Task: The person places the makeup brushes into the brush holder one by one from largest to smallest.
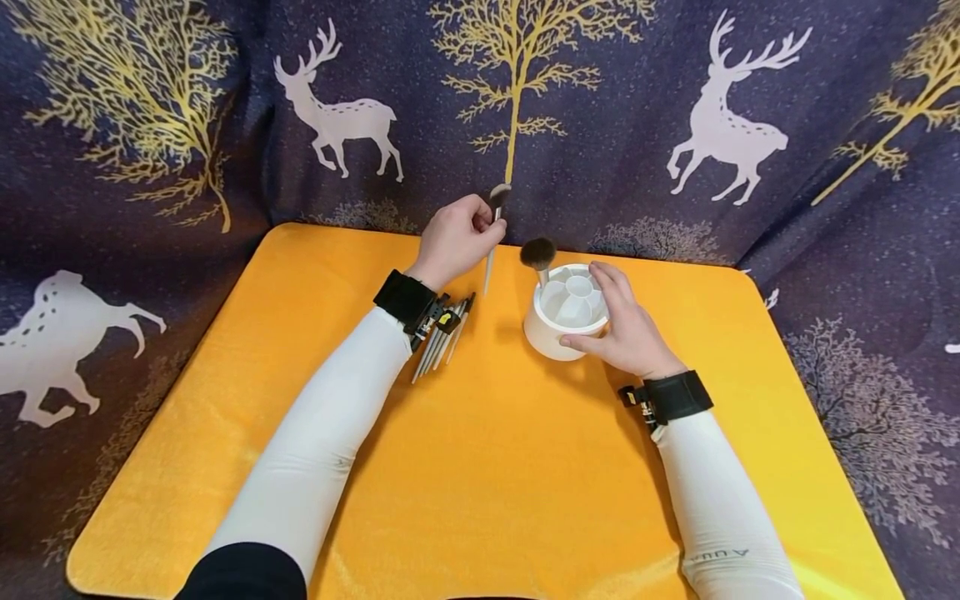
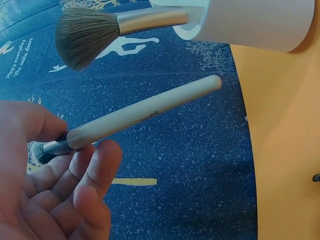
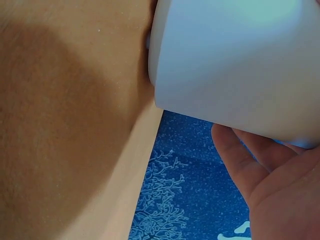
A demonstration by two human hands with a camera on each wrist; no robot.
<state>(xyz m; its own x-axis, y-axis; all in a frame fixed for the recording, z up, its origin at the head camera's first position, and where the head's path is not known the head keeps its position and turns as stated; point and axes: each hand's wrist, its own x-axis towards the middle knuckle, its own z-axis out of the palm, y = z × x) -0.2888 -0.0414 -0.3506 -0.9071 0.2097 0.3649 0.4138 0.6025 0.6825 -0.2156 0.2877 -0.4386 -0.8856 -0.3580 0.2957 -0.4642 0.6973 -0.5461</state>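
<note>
Between thumb and fingers my left hand (image 1: 457, 237) pinches a makeup brush (image 1: 489, 271) near its bristle end. The bristles point up and the pale handle (image 2: 145, 112) hangs down, apart from the white holder. That round makeup brush holder (image 1: 551, 337) has several compartments and stands on the table. My right hand (image 1: 633, 329) grips it from the right, thumb at the front and fingers by the far rim; the right wrist view shows its smooth wall (image 3: 225, 65). A fluffy, wide makeup brush (image 1: 537, 252) stands in a left compartment, leaning outward.
Several slim makeup brushes (image 1: 442, 346) lie together on the yellow table (image 1: 480, 467), beside my left wrist and partly hidden by its strap. A dark curtain (image 1: 600, 150) with deer and trees hangs behind the table's far edge.
</note>
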